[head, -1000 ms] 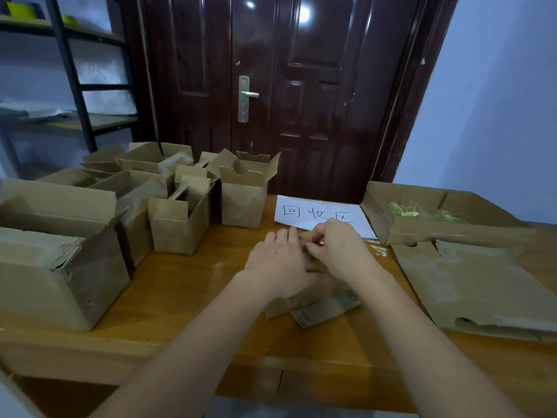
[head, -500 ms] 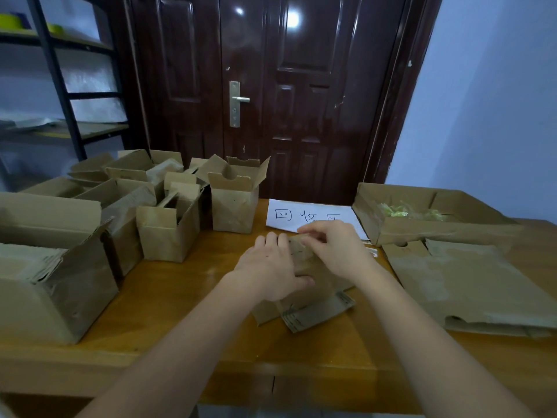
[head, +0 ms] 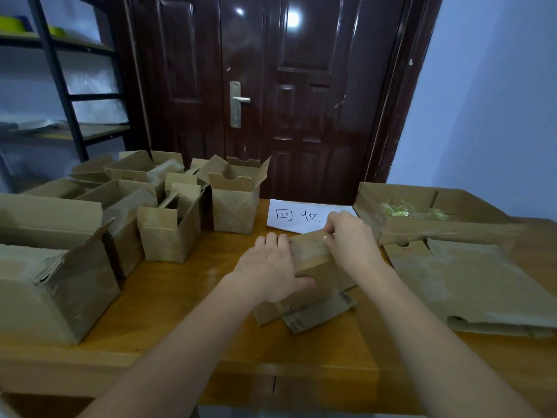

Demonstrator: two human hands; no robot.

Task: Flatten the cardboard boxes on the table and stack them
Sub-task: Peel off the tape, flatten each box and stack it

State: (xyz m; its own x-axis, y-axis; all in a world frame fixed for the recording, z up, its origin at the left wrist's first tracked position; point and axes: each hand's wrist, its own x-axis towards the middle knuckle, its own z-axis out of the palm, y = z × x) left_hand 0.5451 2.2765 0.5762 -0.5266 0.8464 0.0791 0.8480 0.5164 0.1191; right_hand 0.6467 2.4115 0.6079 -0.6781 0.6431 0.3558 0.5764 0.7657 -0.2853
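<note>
Small box (head: 313,260) now tipped up higher off table (head: 180,342); left hand (head: 271,274) grips near side, right hand (head: 351,239) pinches far top edge, lifted higher.

Two bare forearms reach in from the bottom edge, no sleeve showing on either (nor any watch, ring or glove). The left hand (head: 269,271) and right hand (head: 351,241) are uncovered, with short, unpainted nails.

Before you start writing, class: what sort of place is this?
Probably a storeroom or back room used for sorting recycling: open cardboard boxes crowd a wooden table, beside metal shelving and a dark door.
</note>
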